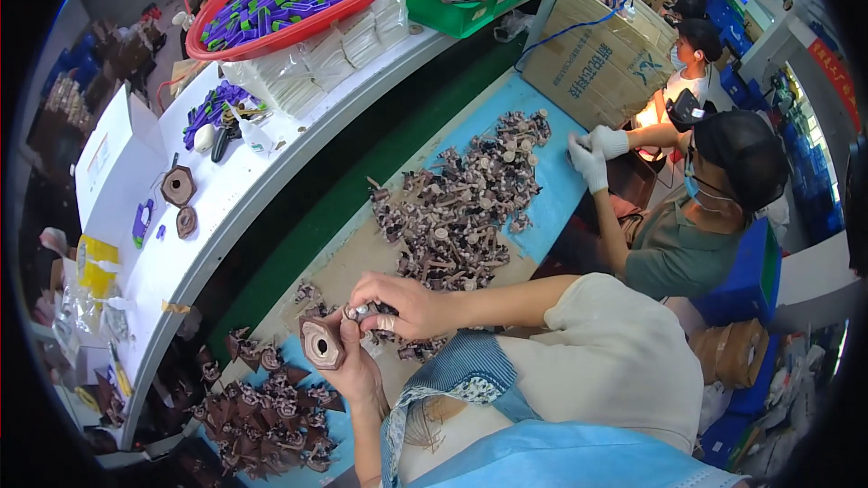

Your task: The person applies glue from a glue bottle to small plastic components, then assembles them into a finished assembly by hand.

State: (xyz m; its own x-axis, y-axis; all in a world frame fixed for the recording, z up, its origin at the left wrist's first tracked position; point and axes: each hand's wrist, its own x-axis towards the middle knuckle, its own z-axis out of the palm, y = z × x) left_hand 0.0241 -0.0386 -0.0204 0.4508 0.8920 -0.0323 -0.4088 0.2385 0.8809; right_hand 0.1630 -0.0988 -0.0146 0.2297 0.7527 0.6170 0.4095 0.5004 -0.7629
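Note:
My left hand (355, 369) is closed round a brown hexagonal base (322, 343) with a dark round hole in its middle. Just above it, my right hand (402, 305) pinches a small pale, greyish part (363, 312) against the base's edge; the fingers hide most of it. A tape-like wrap is on one right finger. Beyond my hands spreads a big heap of small brown-and-cream figurine-like pieces (443, 217). Near my left forearm lies another pile of darker brown pieces with broad bases (271, 420).
Across a green gap, a curved white counter (298, 149) carries a red basin (217, 45) of purple-and-green parts, loose hexagonal pieces (178, 186) and a white box (117, 158). A large carton (592, 50) stands at the table's far end. A gloved co-worker (687, 217) sits at the right.

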